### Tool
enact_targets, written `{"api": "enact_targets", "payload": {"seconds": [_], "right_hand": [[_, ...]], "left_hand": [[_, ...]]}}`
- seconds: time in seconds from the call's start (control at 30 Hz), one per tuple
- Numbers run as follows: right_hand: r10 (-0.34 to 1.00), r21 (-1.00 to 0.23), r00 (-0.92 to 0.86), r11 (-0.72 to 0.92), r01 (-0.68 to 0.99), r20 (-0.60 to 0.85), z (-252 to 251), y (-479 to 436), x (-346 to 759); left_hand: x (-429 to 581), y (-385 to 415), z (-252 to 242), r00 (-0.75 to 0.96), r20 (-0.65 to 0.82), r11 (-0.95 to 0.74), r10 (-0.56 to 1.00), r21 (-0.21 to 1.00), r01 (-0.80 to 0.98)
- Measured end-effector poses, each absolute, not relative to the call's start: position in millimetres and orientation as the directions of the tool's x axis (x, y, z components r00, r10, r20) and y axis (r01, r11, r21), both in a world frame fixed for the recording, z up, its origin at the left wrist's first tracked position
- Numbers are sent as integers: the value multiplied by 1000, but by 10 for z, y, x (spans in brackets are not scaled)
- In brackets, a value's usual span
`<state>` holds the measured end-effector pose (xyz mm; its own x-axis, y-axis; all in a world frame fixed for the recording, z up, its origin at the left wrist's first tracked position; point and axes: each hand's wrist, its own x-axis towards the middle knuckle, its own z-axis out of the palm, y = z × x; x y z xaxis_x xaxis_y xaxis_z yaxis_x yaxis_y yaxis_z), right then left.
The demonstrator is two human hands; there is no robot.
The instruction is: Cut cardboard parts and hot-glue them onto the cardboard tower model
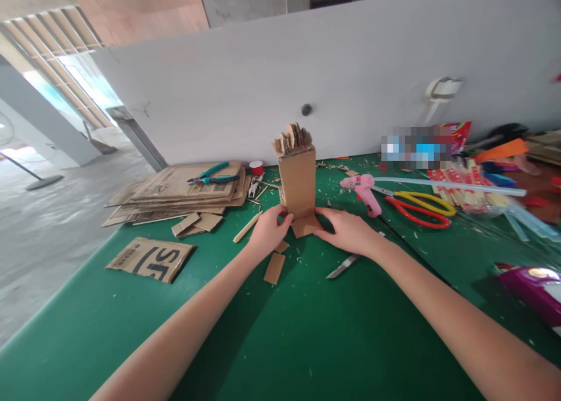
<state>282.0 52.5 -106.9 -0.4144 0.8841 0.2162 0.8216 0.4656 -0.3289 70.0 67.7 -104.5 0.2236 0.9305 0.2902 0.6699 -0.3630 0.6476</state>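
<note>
A tall upright cardboard box (298, 182) stands on the green table (280, 331), with several round cardboard discs (293, 138) sticking out of its top. A cardboard flap (305, 225) lies flat at its foot. My left hand (268, 231) pinches the box's lower left corner with closed fingers. My right hand (346, 230) rests at the flap's right edge, fingertips pressed on the cardboard. A utility knife (343, 266) lies just under my right wrist.
A pile of flattened cardboard (175, 196) with teal pliers (214, 176) lies at the left. A pink glue gun (366, 193), red-and-yellow scissors (421, 208), a red spool (256, 168) and cardboard scraps (151, 259) lie about. A grey partition (350, 73) closes the back.
</note>
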Motion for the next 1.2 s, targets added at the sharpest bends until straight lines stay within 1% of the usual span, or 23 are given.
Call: {"api": "enact_targets", "payload": {"seconds": [0.1, 0.17, 0.27, 0.33, 0.37, 0.4, 0.47, 0.53, 0.57, 0.67, 0.77, 0.83, 0.87, 0.9, 1.0, 1.03, 1.07, 1.13, 1.2], "right_hand": [[887, -336, -405, 460, 822, 222, -1075, 515, 2836], [892, -367, -381, 448, 815, 243, -1063, 499, 2853], [884, -441, -348, 459, 771, 312, -1017, 462, 2870], [848, -430, -370, 515, 742, 378, -973, 419, 2862], [817, -383, -397, 555, 738, 418, -950, 391, 2849], [776, -309, -434, 597, 740, 458, -930, 359, 2832], [678, -110, -526, 660, 743, 513, -906, 291, 2783], [598, 67, -601, 677, 733, 530, -910, 239, 2728], [573, 131, -621, 670, 731, 534, -922, 225, 2704], [551, 245, -627, 612, 752, 551, -973, 235, 2657], [557, 283, -624, 579, 765, 548, -1003, 277, 2644], [569, 250, -622, 597, 762, 538, -1003, 294, 2639], [582, 201, -606, 610, 766, 543, -1003, 300, 2635], [603, 125, -570, 618, 776, 558, -1005, 307, 2632], [695, -199, -359, 585, 787, 622, -1041, 352, 2631], [730, -286, -300, 561, 777, 614, -1062, 377, 2636], [765, -346, -267, 535, 771, 586, -1086, 405, 2644], [821, -390, -277, 498, 774, 500, -1124, 453, 2661], [846, -392, -313, 488, 780, 431, -1131, 476, 2672]], "left_hand": [[765, 720, -1025, 196, 318, -365, 927, 650, 666], [789, 725, -993, 171, 339, -362, 925, 654, 665], [782, 715, -925, 147, 354, -359, 923, 662, 657], [758, 710, -881, 141, 351, -354, 926, 674, 648], [745, 710, -863, 138, 347, -351, 928, 682, 641], [733, 710, -849, 135, 343, -347, 930, 691, 635], [713, 712, -828, 134, 334, -342, 933, 705, 622], [700, 713, -815, 130, 331, -338, 935, 713, 614], [694, 712, -810, 125, 332, -336, 935, 715, 613], [679, 712, -803, 101, 334, -324, 937, 727, 605], [664, 725, -812, 93, 320, -312, 943, 749, 585], [655, 743, -822, 93, 310, -306, 946, 762, 571], [650, 753, -826, 94, 308, -305, 947, 766, 566], [646, 763, -830, 96, 306, -305, 947, 770, 560], [632, 792, -836, 103, 303, -308, 947, 777, 549], [628, 799, -837, 103, 304, -309, 947, 779, 546], [624, 804, -838, 102, 304, -309, 947, 780, 544], [619, 808, -839, 101, 306, -310, 947, 781, 541], [616, 804, -839, 103, 305, -311, 947, 782, 540]]}}
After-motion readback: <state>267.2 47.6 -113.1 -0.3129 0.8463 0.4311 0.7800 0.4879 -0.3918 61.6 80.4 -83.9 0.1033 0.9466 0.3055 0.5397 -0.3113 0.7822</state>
